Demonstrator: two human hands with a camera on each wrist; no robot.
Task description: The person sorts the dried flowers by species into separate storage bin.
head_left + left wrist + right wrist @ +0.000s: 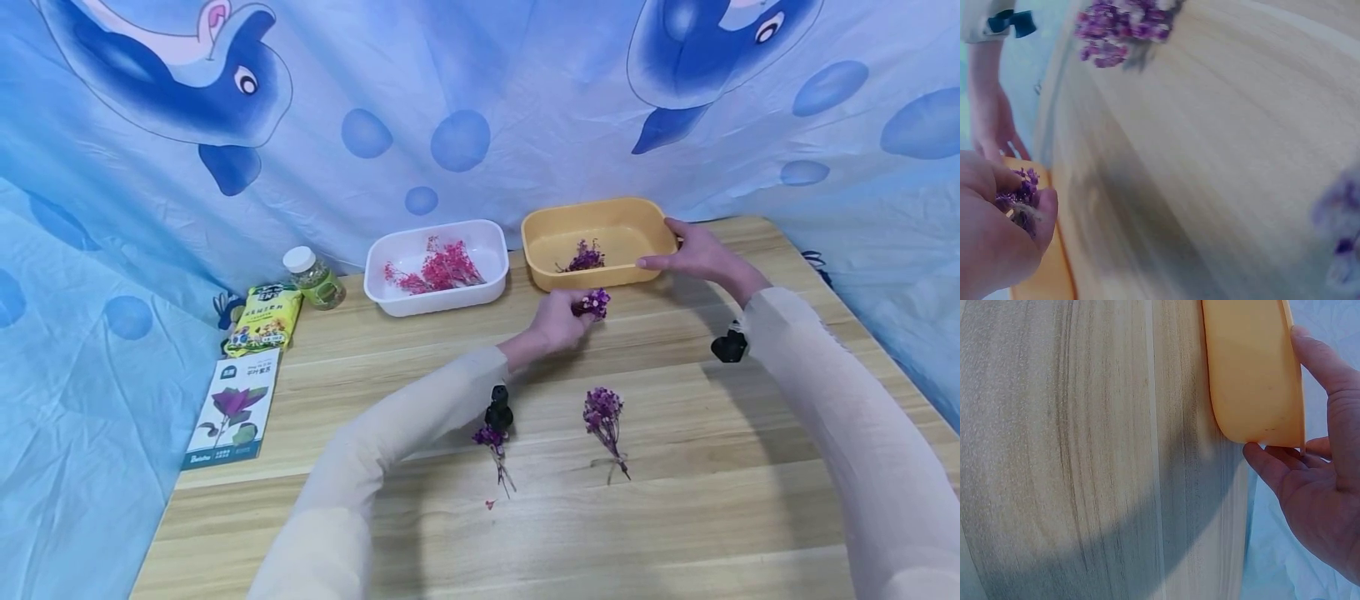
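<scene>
Nearest the person, 2 purple sprigs lie loose on the wooden surface (675,467): a small purple sprig (491,442) at about 6 o'clock of the left hand and a fuller purple sprig (603,417) just right of it.

Further out, the left hand (555,321) has its fingers curled round a held purple sprig (595,302), just short of the near wall of the yellow tray (600,242), at the tray's 6 o'clock. The right hand (693,250) steadies that tray at its 3 o'clock corner, thumb and fingers lightly pinching the rim. 1 purple tuft (583,257) already lies inside.

The step in hand looks like sorting by colour. The next move would call for lifting the sprig over the rim and letting go.

At the tray's 9 o'clock a white tray (435,267) holds pink sprigs (438,268). Far left lie a jar (313,277), a yellow packet (264,317) and a seed packet (232,408). A blue dolphin-print cloth (465,108) hangs behind.
</scene>
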